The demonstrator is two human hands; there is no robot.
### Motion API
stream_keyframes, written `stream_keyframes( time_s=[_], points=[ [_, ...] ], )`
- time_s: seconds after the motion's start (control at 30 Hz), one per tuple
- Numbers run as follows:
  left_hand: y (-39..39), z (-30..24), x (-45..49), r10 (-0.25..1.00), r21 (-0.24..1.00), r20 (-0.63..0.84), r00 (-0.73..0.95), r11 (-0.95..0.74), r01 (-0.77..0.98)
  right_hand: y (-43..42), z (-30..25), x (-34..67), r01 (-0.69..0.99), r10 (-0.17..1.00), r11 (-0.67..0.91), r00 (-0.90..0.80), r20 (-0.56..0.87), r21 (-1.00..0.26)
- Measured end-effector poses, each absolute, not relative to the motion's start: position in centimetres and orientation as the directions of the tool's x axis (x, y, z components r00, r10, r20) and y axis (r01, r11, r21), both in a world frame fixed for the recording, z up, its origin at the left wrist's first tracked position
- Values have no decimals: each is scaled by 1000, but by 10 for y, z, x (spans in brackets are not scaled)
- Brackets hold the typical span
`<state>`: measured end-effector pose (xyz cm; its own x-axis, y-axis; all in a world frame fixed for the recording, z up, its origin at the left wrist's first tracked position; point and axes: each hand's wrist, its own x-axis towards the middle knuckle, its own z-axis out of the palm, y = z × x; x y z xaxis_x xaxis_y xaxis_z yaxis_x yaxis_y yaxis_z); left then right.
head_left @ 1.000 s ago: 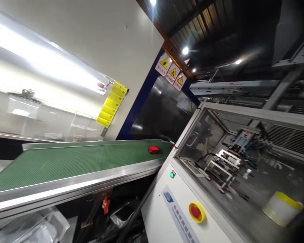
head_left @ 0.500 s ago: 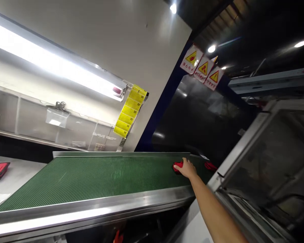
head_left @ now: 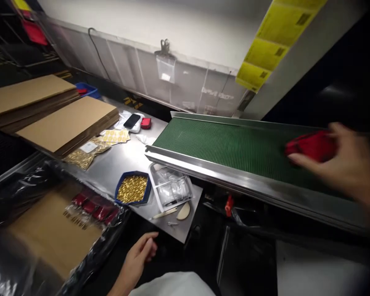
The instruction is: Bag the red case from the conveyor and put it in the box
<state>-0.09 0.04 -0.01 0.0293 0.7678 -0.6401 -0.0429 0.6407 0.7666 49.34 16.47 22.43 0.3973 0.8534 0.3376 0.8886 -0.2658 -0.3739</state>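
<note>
My right hand [head_left: 351,160] is closed round a red fabric pouch [head_left: 311,146] with dark trim, over the right part of the green ribbed conveyor belt [head_left: 222,139]. Both hand and pouch are blurred by motion. Low in the middle, my left hand [head_left: 138,255] hangs in front of the worktable with loosely curled fingers, the index finger stretched out, and nothing visible in it. Nearest to it are the steel tabletop [head_left: 107,168], a blue tray of small gold-coloured pieces [head_left: 119,199] and a white tray with clear plastic bags [head_left: 156,189].
Cardboard stacks [head_left: 70,123] stand at the left, above a plastic-lined box [head_left: 49,234] holding several red packs. On the table are a phone [head_left: 132,121], a small red item [head_left: 146,123], sticker sheets [head_left: 115,136] and a bag of gold pieces [head_left: 86,156]. The conveyor's metal rail [head_left: 203,166] forms an edge.
My view has swung left and down, bringing the worktable and my left hand into sight. My right hand, on a red pouch at the belt's far end before, now holds the pouch closer to me.
</note>
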Motion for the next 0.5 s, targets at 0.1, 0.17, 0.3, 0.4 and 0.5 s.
stream_keyframes(
  time_s=[0.1, 0.17, 0.3, 0.4, 0.5],
  points=[
    [15, 13, 16, 711, 632, -637, 296, 703, -326, 111, 164, 347, 843, 949, 314, -258, 184, -438],
    [19, 28, 24, 635, 404, -572, 519, 769, -495, 71, 120, 262, 655, 806, 538, -584, 95, -531],
    [3, 41, 8, 512, 78, -602, 613, 802, -593, 17, 63, 178, 488, 752, 503, -654, 84, -713],
    [-15, 33, -20, 421, 62, -779, 464, 789, -611, 7, 33, 173, 446, 856, 216, -515, -52, -868],
    [-27, 24, -44, 406, 135, -862, 303, 761, -635, 20, -18, 184, 473, 916, -361, 18, -401, -804]
  ],
)
